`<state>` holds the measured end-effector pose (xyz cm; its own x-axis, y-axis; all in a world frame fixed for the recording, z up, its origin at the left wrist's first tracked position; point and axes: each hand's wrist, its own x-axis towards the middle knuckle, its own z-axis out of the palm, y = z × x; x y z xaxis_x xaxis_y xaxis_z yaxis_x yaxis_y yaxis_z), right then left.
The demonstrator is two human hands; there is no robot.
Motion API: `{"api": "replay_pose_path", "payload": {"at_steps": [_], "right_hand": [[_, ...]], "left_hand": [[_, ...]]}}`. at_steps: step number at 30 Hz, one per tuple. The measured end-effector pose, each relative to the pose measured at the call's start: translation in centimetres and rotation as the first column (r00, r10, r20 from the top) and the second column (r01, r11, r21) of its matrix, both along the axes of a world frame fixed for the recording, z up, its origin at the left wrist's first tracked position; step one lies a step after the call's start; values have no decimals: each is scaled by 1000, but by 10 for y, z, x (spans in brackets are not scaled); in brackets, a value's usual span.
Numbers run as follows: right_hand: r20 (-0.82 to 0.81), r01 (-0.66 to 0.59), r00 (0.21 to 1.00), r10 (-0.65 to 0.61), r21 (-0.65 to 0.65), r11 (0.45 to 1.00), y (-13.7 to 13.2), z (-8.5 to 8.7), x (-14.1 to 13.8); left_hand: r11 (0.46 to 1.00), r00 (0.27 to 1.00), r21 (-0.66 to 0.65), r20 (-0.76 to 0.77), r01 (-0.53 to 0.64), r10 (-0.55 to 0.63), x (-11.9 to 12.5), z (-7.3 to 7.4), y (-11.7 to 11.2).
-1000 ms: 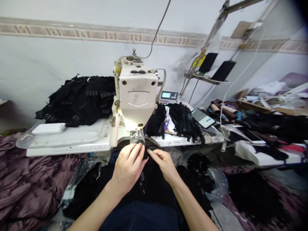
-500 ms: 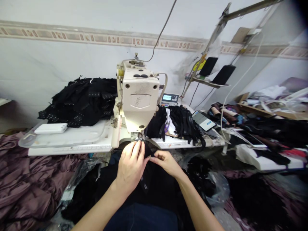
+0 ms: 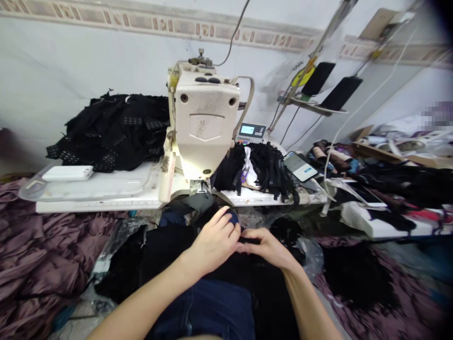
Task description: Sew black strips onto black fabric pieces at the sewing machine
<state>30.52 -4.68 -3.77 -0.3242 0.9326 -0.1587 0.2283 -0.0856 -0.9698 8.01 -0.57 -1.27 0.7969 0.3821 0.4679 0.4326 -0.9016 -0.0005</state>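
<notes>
My left hand [image 3: 213, 242] and my right hand [image 3: 269, 246] meet over my lap, fingers pinched together on a piece of black fabric [image 3: 244, 274]. They sit a little below and in front of the cream sewing machine [image 3: 203, 127], clear of its presser foot [image 3: 200, 186]. More black cloth drapes over my legs beneath both hands.
A heap of black pieces [image 3: 113, 132] lies left of the machine, with a white box [image 3: 67, 173] on the clear extension table. Black straps [image 3: 264, 172], a phone [image 3: 299, 166] and a control panel [image 3: 250, 132] sit to the right. Purple cloth [image 3: 42, 264] covers the left floor.
Both hands have drawn back from the presser foot toward my lap and to the right, taking the black fabric with them. The camera tilted down slightly.
</notes>
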Motion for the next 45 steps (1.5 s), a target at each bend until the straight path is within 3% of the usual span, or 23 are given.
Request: {"api": "replay_pose_path", "payload": {"at_steps": [4,7,14,18,20,23,26,29,31,33,35,36,38,40,42,43,45], "right_hand": [[-108,238,964,-241,-46,970,4,-2,4],[-242,337,909,-340,-52,940,10,-5,-11],[-403,263,886,-231,27,964,24,17,-45],[-355,231,899,-256,-112,967,34,19,-47],[-348,265,883,-314,-182,947,41,17,-47],[-385,307,846,-370,-216,927,49,14,-50],[-392,254,867,-308,-184,950,48,16,-53],[-290,148,941,-177,-119,982,39,25,-53],[-215,78,972,-96,-91,993,32,34,-51],[-186,-3,982,-13,-86,996,26,42,-48],[-201,-75,978,55,-92,993,22,49,-47],[-210,-96,975,76,-87,992,21,51,-47],[-208,-89,975,76,-53,995,21,55,-48],[-181,-63,982,60,-9,998,23,57,-51],[-171,-50,984,52,16,999,26,59,-55],[-178,-46,983,50,26,999,28,60,-57],[-202,-16,979,30,70,997,32,61,-63]], "left_hand": [[1000,987,-6,162,10,-9,-15,11,3],[999,963,-40,268,19,-8,-30,20,-2],[993,943,-38,311,-111,117,-59,29,-26],[957,940,-228,246,-182,237,-68,30,-53],[913,951,-394,227,-109,211,-67,30,-67],[794,958,-608,227,-3,177,-58,33,-80],[725,960,-674,271,142,64,-47,34,-85],[683,920,-648,382,336,-90,-38,27,-80],[716,865,-616,500,328,34,-37,18,-72],[736,764,-643,577,209,287,-39,8,-59],[659,695,-739,549,143,464,-42,0,-44],[593,706,-789,511,159,491,-43,-2,-38],[451,780,-863,438,226,447,-45,-3,-28],[365,830,-894,399,259,390,-47,-2,-24],[371,828,-895,394,246,400,-50,1,-25],[401,816,-889,393,219,425,-52,3,-26],[511,788,-851,397,123,471,-57,10,-27]]}}
